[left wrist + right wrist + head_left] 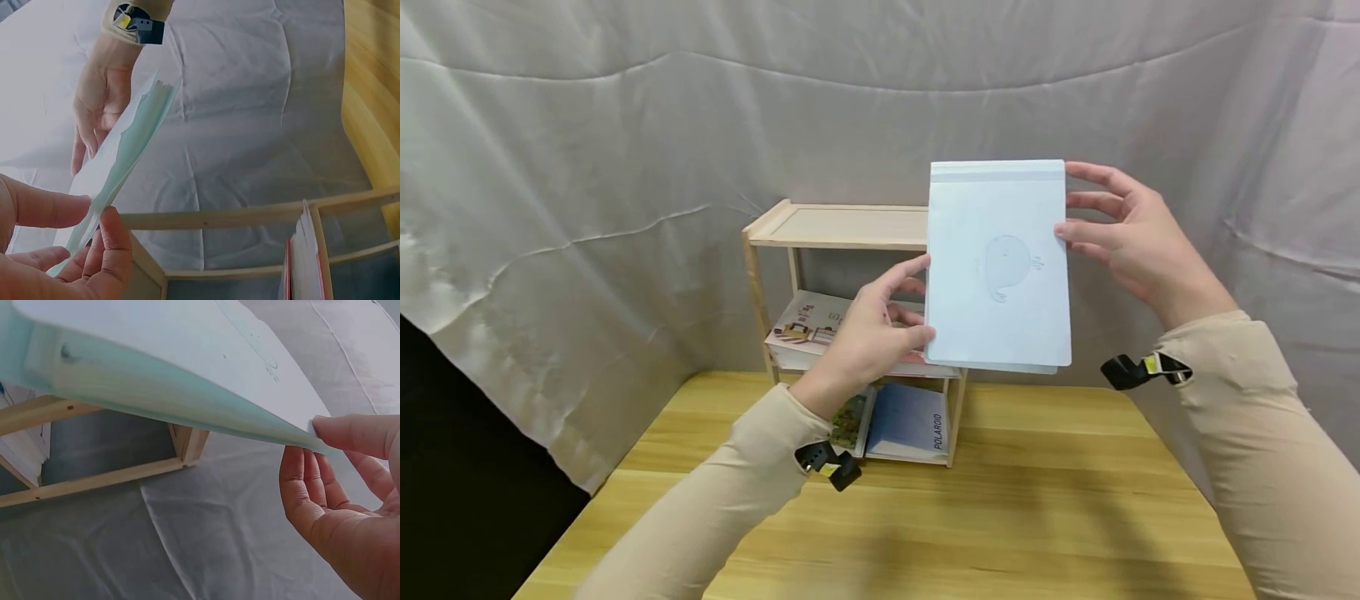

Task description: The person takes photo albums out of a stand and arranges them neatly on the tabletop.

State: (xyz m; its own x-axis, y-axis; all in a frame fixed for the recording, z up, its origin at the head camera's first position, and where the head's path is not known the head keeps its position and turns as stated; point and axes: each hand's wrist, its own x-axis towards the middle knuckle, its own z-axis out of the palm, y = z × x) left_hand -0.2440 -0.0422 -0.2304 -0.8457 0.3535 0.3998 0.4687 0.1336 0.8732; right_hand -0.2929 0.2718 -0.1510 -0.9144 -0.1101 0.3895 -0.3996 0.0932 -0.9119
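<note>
Pinching a pale blue notebook [981,329] at its left edge between thumb and fingers of the left hand [872,325], and at its right edge likewise with the right hand [1142,237]. Holding it in the air above the desk [1075,508], hiding the top right corner of a wooden shelf [850,223]. Facing an illustrated book [808,321] at the middle board's left edge, a blue POLAROID book [908,417] at the bottom board's right.
</note>
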